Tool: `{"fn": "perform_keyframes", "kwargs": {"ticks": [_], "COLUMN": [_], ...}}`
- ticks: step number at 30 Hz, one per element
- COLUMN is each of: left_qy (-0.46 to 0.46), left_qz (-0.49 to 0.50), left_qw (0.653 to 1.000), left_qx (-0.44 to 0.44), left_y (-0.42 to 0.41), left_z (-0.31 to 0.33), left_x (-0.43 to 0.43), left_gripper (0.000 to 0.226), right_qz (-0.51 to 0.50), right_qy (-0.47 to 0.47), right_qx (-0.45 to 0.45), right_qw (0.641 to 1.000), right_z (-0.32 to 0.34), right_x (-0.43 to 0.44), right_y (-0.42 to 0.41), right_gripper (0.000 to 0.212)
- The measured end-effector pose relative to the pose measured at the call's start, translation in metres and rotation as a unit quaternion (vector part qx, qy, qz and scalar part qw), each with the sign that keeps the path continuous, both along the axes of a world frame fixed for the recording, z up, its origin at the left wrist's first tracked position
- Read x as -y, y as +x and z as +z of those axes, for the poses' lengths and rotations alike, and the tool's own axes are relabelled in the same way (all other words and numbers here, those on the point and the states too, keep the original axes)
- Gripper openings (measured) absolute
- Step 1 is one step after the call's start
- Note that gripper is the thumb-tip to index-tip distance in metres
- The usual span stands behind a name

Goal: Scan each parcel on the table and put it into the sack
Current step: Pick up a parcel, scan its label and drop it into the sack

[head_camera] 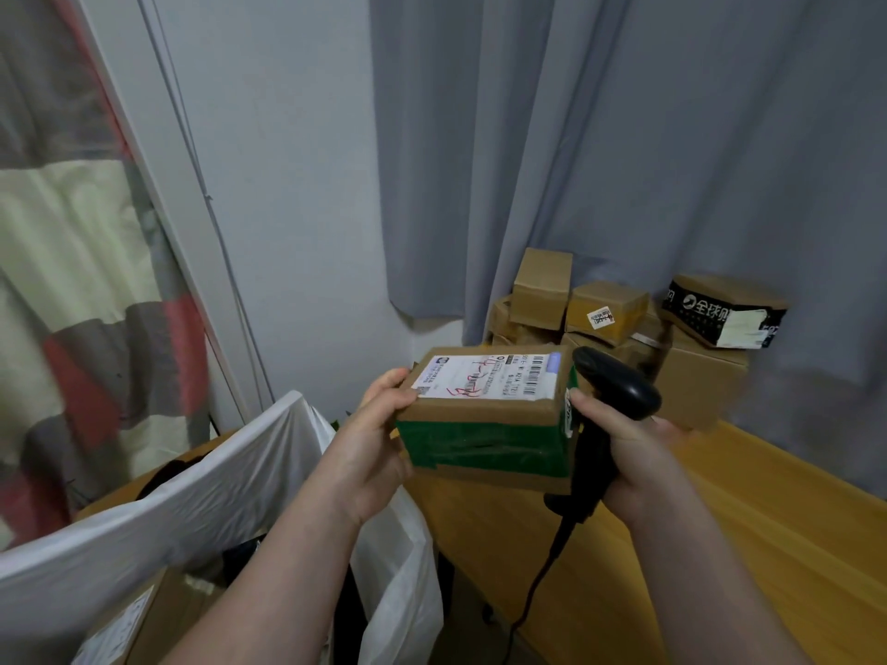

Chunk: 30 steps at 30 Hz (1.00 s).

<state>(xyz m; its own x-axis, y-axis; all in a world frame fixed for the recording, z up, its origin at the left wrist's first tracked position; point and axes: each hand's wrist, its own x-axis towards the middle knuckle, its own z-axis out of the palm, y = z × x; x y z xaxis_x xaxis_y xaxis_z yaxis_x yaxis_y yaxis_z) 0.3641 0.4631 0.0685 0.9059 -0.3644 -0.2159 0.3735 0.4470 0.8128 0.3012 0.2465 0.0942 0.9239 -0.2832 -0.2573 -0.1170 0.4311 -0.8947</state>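
A cardboard parcel (485,415) wrapped in green tape, with a white shipping label on top, is held up in the middle of the view. My left hand (374,439) grips its left end. My right hand (629,448) holds a black handheld scanner (614,386) by its handle, and its thumb touches the parcel's right end. The scanner's head sits beside the label's barcode. The white sack (201,511) hangs open at the lower left, with a labelled box inside it.
Several cardboard parcels (605,312) are piled at the back of the wooden table (792,544), against grey curtains; one has black printed tape (725,312). The scanner's cable (533,597) hangs down over the table's left edge. A patterned cloth hangs at far left.
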Motion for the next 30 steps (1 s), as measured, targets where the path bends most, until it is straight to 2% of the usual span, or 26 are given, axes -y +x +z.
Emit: {"fn": "perform_keyframes", "kwargs": {"ticks": [2, 3, 8, 11, 14, 18, 23, 26, 29, 30], "left_qy": [-0.012, -0.019, -0.023, 0.042, 0.081, 0.094, 0.060, 0.014, -0.018, -0.029], "left_qz": [-0.041, -0.063, -0.091, -0.057, 0.002, 0.053, 0.097, 0.119, 0.124, 0.122], "left_qw": [0.999, 0.998, 0.995, 0.998, 0.997, 0.994, 0.993, 0.993, 0.991, 0.991], "left_qx": [-0.002, -0.011, -0.027, -0.002, 0.006, 0.017, -0.003, -0.021, -0.040, -0.053], "left_y": [-0.001, -0.002, -0.005, -0.004, 0.001, 0.002, 0.004, 0.003, -0.002, -0.004], "left_z": [0.001, 0.000, -0.002, -0.001, -0.002, -0.004, -0.007, -0.011, -0.013, -0.014], "left_x": [-0.003, -0.004, -0.009, -0.014, -0.022, -0.029, -0.037, -0.039, -0.033, -0.030], "left_gripper": [0.057, 0.062, 0.060, 0.067, 0.089, 0.094, 0.088, 0.083, 0.039, 0.030], "right_qz": [-0.012, -0.018, -0.014, -0.029, 0.009, 0.081, 0.111, 0.105, 0.094, 0.095], "right_qy": [-0.018, -0.025, -0.082, -0.145, -0.189, -0.253, -0.305, -0.297, -0.244, -0.225], "right_qx": [0.005, 0.006, 0.009, 0.017, 0.021, 0.021, 0.020, 0.026, 0.025, 0.020], "right_qw": [1.000, 1.000, 0.997, 0.989, 0.982, 0.964, 0.946, 0.949, 0.965, 0.969], "right_z": [0.001, 0.002, 0.004, 0.005, 0.010, 0.016, 0.017, 0.018, 0.020, 0.021], "right_x": [0.000, 0.000, 0.006, 0.012, 0.015, 0.012, 0.010, 0.008, 0.004, 0.002], "right_y": [0.001, 0.002, 0.005, 0.006, 0.001, -0.006, -0.006, -0.007, -0.008, -0.007], "right_gripper": [0.007, 0.009, 0.012, 0.022, 0.040, 0.038, 0.026, 0.025, 0.021, 0.021]}}
